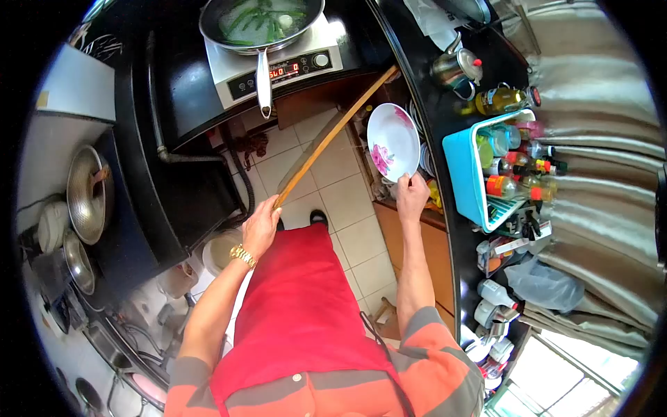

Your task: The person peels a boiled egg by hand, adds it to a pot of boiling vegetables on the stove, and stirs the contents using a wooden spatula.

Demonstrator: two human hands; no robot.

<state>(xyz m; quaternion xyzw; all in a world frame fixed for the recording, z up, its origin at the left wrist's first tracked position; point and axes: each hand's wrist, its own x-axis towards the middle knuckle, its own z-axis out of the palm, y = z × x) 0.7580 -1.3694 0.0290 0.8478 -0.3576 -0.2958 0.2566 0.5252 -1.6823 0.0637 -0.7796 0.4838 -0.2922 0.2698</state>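
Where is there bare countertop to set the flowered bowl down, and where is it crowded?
Bare black counter lies between the cooker and the dark pipe, with a smaller patch right of the cooker. It is crowded along the curtain: kettle, bottle, blue basket.

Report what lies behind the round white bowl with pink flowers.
Edges of pale stacked dishes show past its right rim; the bowl, held in the right hand, covers whatever sits directly behind it.
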